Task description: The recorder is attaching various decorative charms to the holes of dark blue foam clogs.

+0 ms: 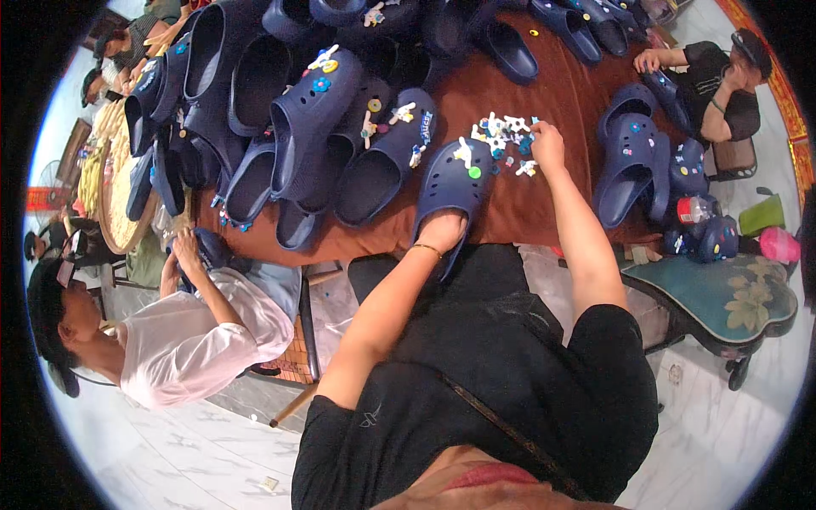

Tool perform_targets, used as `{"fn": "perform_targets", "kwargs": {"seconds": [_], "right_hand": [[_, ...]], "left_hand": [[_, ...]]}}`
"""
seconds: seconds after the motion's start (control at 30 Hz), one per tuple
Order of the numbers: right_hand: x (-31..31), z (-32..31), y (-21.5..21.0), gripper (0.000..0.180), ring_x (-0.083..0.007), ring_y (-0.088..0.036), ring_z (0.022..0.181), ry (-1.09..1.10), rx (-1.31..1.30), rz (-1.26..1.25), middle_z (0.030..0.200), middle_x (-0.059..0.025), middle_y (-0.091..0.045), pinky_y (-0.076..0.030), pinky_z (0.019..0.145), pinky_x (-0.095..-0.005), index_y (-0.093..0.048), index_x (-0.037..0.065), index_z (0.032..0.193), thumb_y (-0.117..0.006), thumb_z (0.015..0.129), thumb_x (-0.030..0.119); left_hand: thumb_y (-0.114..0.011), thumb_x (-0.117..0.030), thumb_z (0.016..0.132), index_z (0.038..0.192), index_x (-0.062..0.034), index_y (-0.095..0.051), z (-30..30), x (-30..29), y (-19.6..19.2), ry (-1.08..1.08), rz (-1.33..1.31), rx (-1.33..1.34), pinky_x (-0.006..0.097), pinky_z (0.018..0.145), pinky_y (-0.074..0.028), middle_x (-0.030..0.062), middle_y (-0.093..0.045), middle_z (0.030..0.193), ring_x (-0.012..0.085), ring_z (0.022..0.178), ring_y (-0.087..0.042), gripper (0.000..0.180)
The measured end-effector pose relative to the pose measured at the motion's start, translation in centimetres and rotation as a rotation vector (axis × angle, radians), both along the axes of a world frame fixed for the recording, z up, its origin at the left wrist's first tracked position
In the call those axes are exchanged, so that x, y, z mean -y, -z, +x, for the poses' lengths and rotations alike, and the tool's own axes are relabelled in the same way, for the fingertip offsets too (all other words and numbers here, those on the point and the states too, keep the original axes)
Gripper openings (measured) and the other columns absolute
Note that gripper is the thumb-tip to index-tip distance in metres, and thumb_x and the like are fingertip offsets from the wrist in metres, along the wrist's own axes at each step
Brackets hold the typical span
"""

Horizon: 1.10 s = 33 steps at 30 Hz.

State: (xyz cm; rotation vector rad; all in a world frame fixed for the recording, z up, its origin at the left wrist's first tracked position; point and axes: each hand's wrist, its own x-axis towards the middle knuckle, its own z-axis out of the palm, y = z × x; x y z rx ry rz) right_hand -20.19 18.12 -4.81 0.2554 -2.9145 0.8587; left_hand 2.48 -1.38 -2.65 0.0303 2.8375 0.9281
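Observation:
A navy clog [450,180] lies at the near table edge, its toe pointing away from me. My left hand [444,229] is pushed into its foot opening and holds it from inside; the fingers are hidden. A white figure charm and a green round charm [474,172] sit on the clog's top. Just beyond its toe lies a pile of small shoe charms [503,134], mostly white with blue ones. My right hand [546,144] is at the pile's right side, thumb and fingers pinched together. What is between the fingertips is too small to make out.
Many navy clogs [314,127] are heaped on the brown-covered table [561,68] at left and back. More clogs [633,166] stand at right. A person in white [191,340] handles a clog at left; another person [722,85] sits far right. A green-topped stool [722,297] stands near right.

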Motion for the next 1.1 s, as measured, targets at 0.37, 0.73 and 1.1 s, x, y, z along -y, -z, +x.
{"fn": "perform_targets", "kwargs": {"seconds": [0.37,0.73,1.1], "right_hand": [[0.7,2.0,-2.7,0.018,-0.0323,-0.056,0.093,-0.12,0.036,0.159,0.095,-0.0146,-0.056,-0.045,0.079,-0.0398,-0.06,0.008,0.091,-0.06,0.073,0.01],[7.1,5.9,-7.5,0.019,-0.0269,-0.062,0.078,-0.431,-0.019,-0.346,0.083,-0.0133,-0.064,-0.048,0.071,-0.0334,-0.063,0.004,0.091,-0.062,0.072,0.008],[13.0,10.5,-7.0,0.007,-0.0237,-0.055,0.078,-1.053,-0.379,0.123,0.074,-0.0055,-0.056,-0.045,0.071,-0.0357,-0.061,0.008,0.069,-0.054,0.069,0.011]], "left_hand": [[-0.042,-0.026,0.085,0.078,0.0032,-0.061,0.4,0.4,0.3,0.005,-0.025,0.004,0.049,0.073,-0.045,0.027,-0.06,0.082,0.0413,0.075,-0.058,0.035],[-0.042,-0.026,0.084,0.081,0.0028,-0.061,0.2,0.3,0.1,-0.018,-0.019,0.002,0.049,0.075,-0.044,0.0262,-0.06,0.082,0.0407,0.076,-0.058,0.035],[-0.045,-0.022,0.08,0.078,-0.0028,-0.062,0.3,0.4,0.0,0.002,0.005,-0.022,0.046,0.068,-0.046,0.0192,-0.062,0.079,0.035,0.071,-0.06,0.025]]}}
